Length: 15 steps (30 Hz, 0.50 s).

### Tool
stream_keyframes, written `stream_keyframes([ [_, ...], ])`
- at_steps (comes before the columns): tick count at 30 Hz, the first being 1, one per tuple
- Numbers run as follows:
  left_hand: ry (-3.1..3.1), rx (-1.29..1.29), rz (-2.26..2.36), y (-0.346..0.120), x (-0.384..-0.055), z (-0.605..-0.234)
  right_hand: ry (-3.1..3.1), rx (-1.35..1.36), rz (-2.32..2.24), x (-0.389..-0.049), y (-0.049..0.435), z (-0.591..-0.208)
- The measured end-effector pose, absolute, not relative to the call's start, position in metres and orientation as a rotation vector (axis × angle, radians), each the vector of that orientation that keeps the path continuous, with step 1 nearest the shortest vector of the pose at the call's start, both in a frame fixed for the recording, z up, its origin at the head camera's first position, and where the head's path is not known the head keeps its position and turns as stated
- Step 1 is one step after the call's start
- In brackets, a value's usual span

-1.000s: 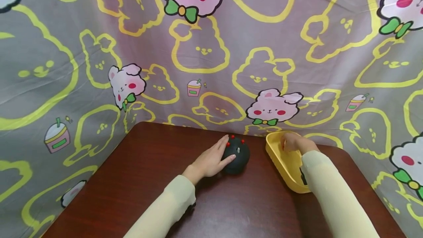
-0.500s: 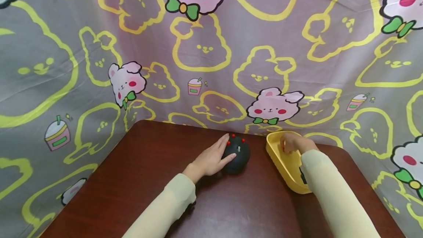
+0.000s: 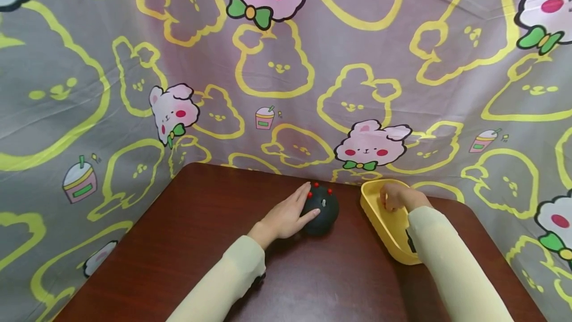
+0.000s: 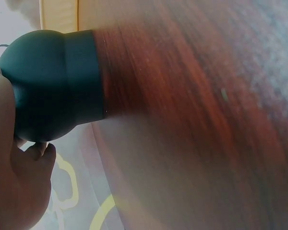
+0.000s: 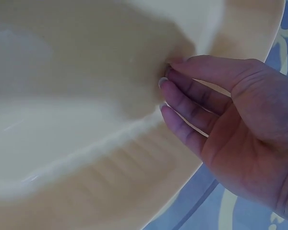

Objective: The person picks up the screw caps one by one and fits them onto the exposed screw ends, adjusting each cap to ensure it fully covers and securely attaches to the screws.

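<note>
My left hand (image 3: 286, 216) holds the left side of a dark round ball-shaped object (image 3: 323, 220), thumb across its front and fingers along its far side. Small red knobs (image 3: 329, 191) and a small silvery piece (image 3: 323, 202) show on its top. The left wrist view shows the ball's short straight base (image 4: 84, 76) on the table. My right hand (image 3: 399, 198) reaches into the far end of a yellow tray (image 3: 380, 227). In the right wrist view, its fingers are bent, with thumb tip and fingertips (image 5: 164, 84) close together at the tray's floor; I cannot tell whether they pinch anything.
The dark red-brown wooden table (image 3: 214, 217) carries both things, the tray standing right of the ball. A grey-pink curtain (image 3: 286, 113) with cartoon prints hangs behind the table and along both sides. A dark wrist device (image 3: 410, 240) shows at my right sleeve.
My left hand stays on the dark ball. The right hand stays low in the tray; a red spot seen at its fingers one second ago no longer shows clearly. The view shifts slightly.
</note>
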<state>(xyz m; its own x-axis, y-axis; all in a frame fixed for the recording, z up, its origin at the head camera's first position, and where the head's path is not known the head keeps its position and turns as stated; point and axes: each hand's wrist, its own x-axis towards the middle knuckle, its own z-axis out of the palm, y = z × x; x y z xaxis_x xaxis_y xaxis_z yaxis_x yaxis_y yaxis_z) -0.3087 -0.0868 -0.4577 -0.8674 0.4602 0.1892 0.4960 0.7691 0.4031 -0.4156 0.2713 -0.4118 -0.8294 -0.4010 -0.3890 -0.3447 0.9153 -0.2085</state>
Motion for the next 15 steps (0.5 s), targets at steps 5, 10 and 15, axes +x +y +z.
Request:
stream_keyframes([
  [5,-2.879,-0.794,-0.679,-0.085,-0.308,-0.458,2.639,-0.563,-0.2,-0.411,0.273,-0.412],
  [10,-2.893,-0.784,-0.68,-0.085,-0.309,-0.458,2.673,-0.596,-0.237,-0.413,0.279,-0.413],
  [15,-2.904,-0.768,-0.665,-0.086,-0.31,-0.459,2.722,-0.642,-0.284,-0.417,0.283,-0.411],
])
